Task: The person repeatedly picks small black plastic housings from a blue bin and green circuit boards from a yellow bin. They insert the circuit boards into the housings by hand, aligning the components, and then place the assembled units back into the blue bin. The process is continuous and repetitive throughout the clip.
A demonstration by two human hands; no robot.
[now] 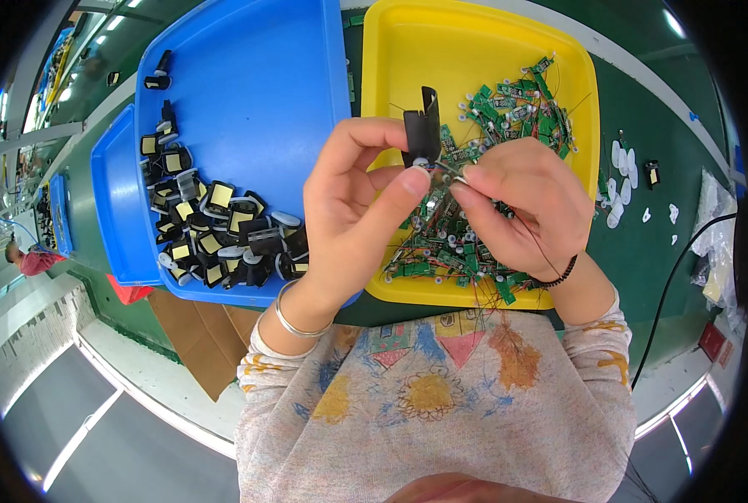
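- The left hand (pixel 340 191) is pinching a black casing (pixel 423 138) near its lower end, thumb against fingers, probably to steady it while its upper part is standing free.
- The right hand (pixel 535 194) is pinching a thin dark strand (pixel 452 171) between thumb and forefinger, seemingly for fine control beside the casing's lower end; whether it is a wire or a tool, one cannot tell.
- The casing is hanging above the near-left part of the yellow tray (pixel 416 38), perhaps so both hands are meeting centrally before the body.
- Small green circuit boards (pixel 512 113) are filling much of that tray, likely being kept within the right hand's reach.
- Black padded pieces (pixel 223 220) are lying heaped in the blue tray (pixel 257 84) on the left, presumably being kept apart from the boards.
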